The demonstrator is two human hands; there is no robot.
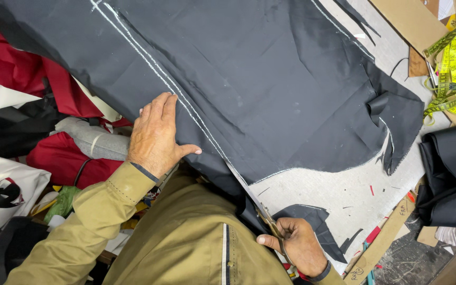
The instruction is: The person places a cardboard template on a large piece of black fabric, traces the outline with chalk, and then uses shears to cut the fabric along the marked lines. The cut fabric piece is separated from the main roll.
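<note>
Two chalk lines (154, 74) across dark fabric (259, 79) spread over pale bench (344, 195). Left hand (157, 137) flat on cloth, fingers spread wide; right hand (299, 245) curled around scissors (257, 208) at fabric's near edge. Yellow tape measure (449, 68) far right.

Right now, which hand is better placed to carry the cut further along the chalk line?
Right. The right hand already has its grip on the scissors, with the blades at the dark fabric edge by the chalk line. The left hand lies flat on the fabric beside that line, pinning it.
</note>
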